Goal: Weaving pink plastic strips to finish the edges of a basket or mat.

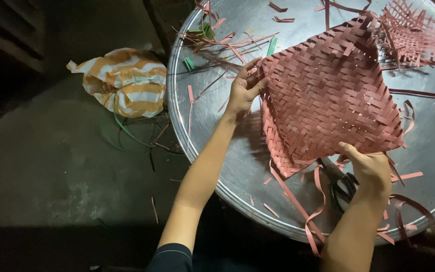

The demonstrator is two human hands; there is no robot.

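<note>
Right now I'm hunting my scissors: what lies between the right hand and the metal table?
In the head view, dark-handled scissors lie on the round metal table, just under the right hand gripping the red woven mat.

On the round counter (217, 151) before me, the woven mat (328, 95) lies between my hands: my left hand (243, 88) at its left corner, my right hand (371, 166) at its near edge. Scissors (341, 184) lie just under that edge. A smaller woven piece (411, 32) sits behind the mat. A tied bag (124, 80) rests on the floor (51, 176), left of the counter.
</note>
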